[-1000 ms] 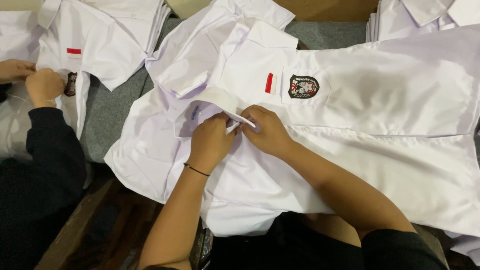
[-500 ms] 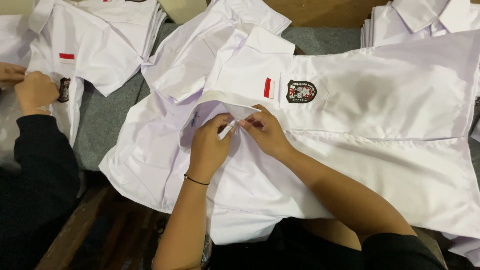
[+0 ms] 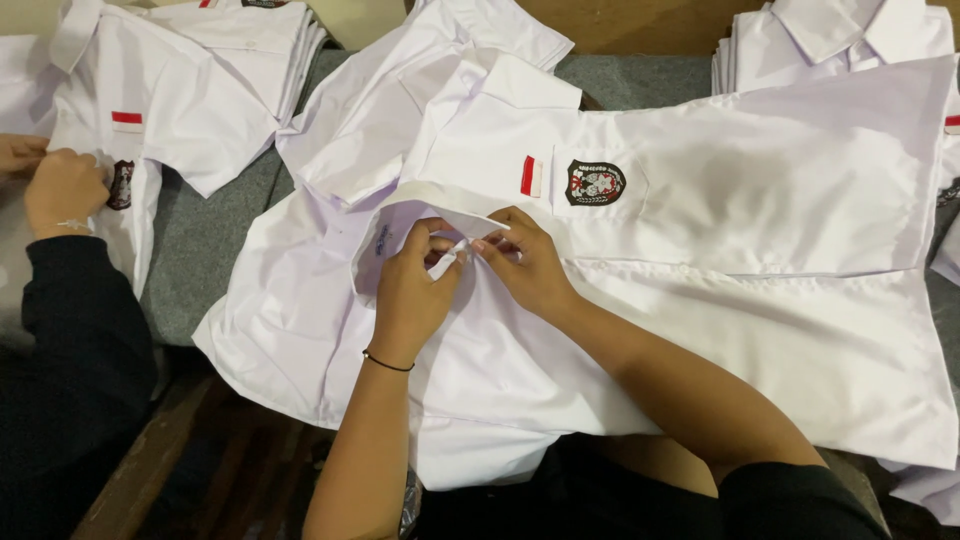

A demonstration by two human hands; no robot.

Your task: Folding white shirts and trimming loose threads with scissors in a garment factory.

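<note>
White short-sleeve shirt (image 3: 760, 200) lies flat, spread across centre-right, collar pointing left. Red-and-white patch + dark crest badge on chest pocket, far side. Small white strip (image 3: 448, 260) at the front edge near centre, pinched up off the fabric.

we see a work surface covered in grey felt-like cloth (image 3: 205, 245), showing between the white garments and again as a strip along the top (image 3: 640, 80). behind it runs a brown wooden board (image 3: 640, 22), with a pale patch beside it at the top (image 3: 365, 18). below the table edge lies dark wooden flooring or a bench (image 3: 170, 460), in shadow. the light is soft and even, from above.
</note>
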